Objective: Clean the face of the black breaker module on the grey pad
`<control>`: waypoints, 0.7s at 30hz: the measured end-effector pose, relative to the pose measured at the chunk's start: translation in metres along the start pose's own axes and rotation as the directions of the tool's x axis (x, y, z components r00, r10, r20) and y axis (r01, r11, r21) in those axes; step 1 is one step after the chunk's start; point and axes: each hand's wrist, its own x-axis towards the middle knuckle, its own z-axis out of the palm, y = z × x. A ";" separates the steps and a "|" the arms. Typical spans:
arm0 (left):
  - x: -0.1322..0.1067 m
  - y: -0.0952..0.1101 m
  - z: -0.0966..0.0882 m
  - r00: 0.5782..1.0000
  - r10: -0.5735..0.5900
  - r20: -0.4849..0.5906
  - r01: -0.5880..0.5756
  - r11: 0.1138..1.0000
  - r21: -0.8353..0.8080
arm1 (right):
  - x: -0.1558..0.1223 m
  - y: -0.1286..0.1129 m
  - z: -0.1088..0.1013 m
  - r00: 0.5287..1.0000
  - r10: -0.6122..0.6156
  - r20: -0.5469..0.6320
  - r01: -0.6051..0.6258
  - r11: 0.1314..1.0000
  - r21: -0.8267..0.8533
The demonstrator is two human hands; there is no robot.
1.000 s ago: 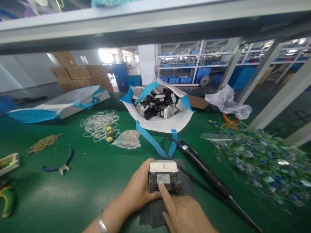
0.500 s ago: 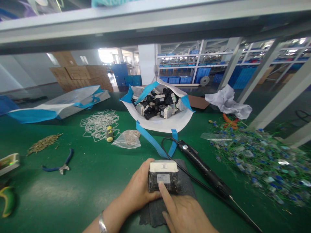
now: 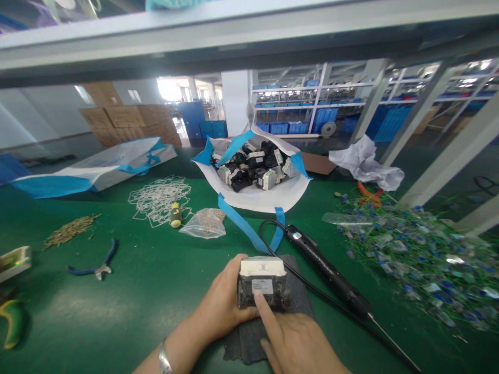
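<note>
A boxy device (image 3: 262,266) with a cream top, a black grimy body and a printed label stands over a dark grey mat (image 3: 249,343). My left hand (image 3: 224,293) wraps round its left side and grips it. The index finger of my right hand (image 3: 294,337) is stretched out and its tip rests at the lower edge of the label. My right hand holds nothing. Just right of the device lies a black electric screwdriver (image 3: 327,267) with a long bit and a cable. Behind, an open white and blue bag (image 3: 257,200) holds several similar black and white devices.
Blue-handled pliers (image 3: 102,269), a pile of thin white wire pieces (image 3: 156,200), a stubby yellow and black screwdriver (image 3: 175,215) and a plastic bag of small parts (image 3: 205,223) lie left. Green wires with blue and clear pieces (image 3: 421,259) are heaped right. A shelf beam (image 3: 234,39) crosses overhead.
</note>
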 end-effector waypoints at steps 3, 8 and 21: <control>0.000 0.000 0.000 1.000 0.007 -0.005 -0.007 1.000 -0.004 | -0.001 0.000 0.001 1.000 0.011 0.011 -0.011 1.000 0.006; 0.000 0.000 0.000 1.000 0.006 0.012 -0.006 1.000 -0.006 | -0.001 0.000 0.003 1.000 0.002 -0.011 -0.002 1.000 0.017; -0.001 -0.002 0.000 1.000 -0.007 0.022 0.007 1.000 -0.009 | 0.000 0.000 -0.001 1.000 0.000 -0.031 0.000 1.000 0.008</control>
